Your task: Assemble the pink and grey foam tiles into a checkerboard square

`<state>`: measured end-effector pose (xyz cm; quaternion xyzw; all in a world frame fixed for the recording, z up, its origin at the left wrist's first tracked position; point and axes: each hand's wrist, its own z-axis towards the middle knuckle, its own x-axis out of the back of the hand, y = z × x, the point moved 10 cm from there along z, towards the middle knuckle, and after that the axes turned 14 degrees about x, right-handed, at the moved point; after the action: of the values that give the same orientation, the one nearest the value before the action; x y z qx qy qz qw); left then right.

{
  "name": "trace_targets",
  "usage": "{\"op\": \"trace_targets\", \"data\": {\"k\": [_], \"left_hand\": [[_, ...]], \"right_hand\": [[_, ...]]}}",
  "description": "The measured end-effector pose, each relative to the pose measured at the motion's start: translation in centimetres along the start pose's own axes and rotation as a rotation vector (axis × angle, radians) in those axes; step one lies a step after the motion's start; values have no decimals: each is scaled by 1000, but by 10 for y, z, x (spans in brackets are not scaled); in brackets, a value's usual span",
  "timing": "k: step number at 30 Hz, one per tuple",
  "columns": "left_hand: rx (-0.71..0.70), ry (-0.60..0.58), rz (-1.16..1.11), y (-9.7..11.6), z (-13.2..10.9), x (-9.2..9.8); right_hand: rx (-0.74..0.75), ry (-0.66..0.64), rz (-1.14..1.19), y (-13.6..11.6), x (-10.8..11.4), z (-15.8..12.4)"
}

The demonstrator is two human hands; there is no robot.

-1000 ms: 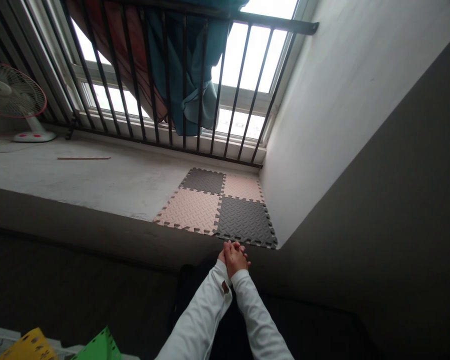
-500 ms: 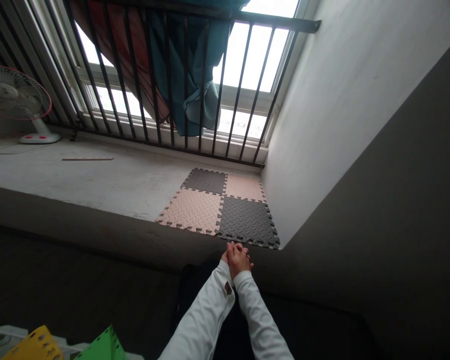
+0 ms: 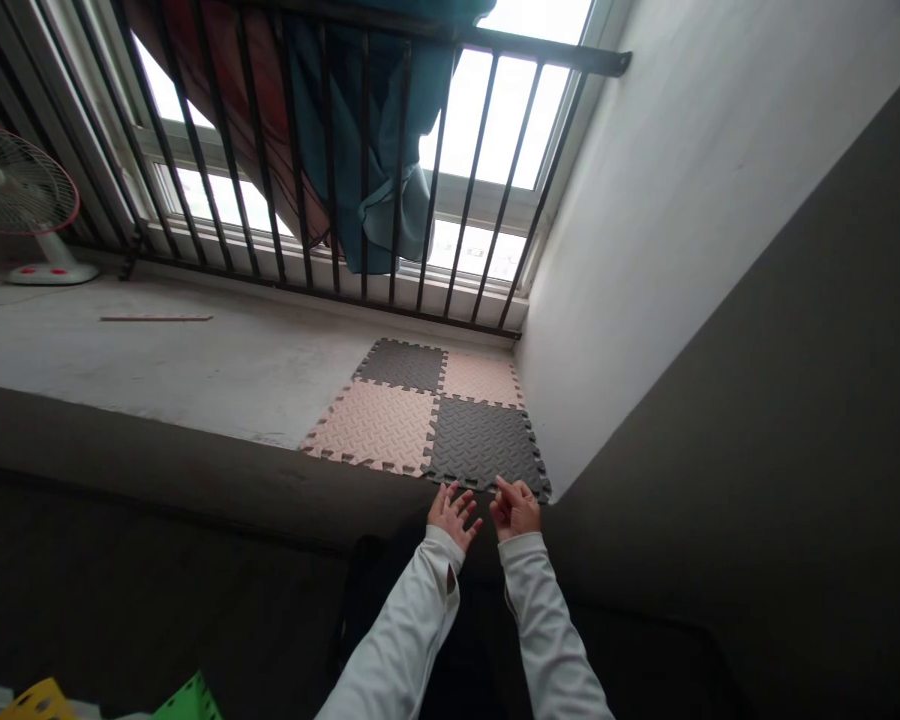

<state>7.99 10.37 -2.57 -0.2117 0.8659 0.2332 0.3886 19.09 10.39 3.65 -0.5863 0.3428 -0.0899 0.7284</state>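
Interlocking foam floor tiles, two dark grey and two pink, form a square on the sill's corner. My left hand (image 3: 454,515) is just below the front edge of the joined tiles, its fingers spread and nothing in it. Close beside it, my right hand (image 3: 516,508) has loosely bent fingers, also without anything held. That hand overlaps the front edge of the near dark grey tile (image 3: 486,442) in the view; I cannot tell whether it touches. The near pink tile (image 3: 375,425) lies to the left, with the far dark tile (image 3: 401,365) and far pink tile (image 3: 481,380) behind.
Dark metal railings (image 3: 330,295) run in front of the window, with a teal curtain (image 3: 345,150) behind. A fan (image 3: 52,265) and a thin reddish strip (image 3: 156,319) are on the pale ledge (image 3: 217,370). A white wall (image 3: 607,300) rises at right. Yellow (image 3: 37,702) and green (image 3: 187,700) perforated pieces show bottom left.
My clasped hands have come apart; the right moved to the right and the left opened its fingers. The view shifted slightly, so the ledge and fan appear further left.
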Motion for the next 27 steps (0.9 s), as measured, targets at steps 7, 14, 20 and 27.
{"op": "trace_targets", "data": {"k": [7, 14, 20, 27], "left_hand": [[17, -6, -42, -3, -1, -5], [16, -7, -30, -2, 0, -2], [12, -50, -82, -2, 2, -7], [-250, 0, 8, 11, 12, 2]], "right_hand": [[-201, -154, 455, -2, -34, -9], [-243, -263, 554, -3, -46, -16], [-275, -261, 582, -5, -44, -20], [-262, -162, 453, 0, -27, -11]]}}
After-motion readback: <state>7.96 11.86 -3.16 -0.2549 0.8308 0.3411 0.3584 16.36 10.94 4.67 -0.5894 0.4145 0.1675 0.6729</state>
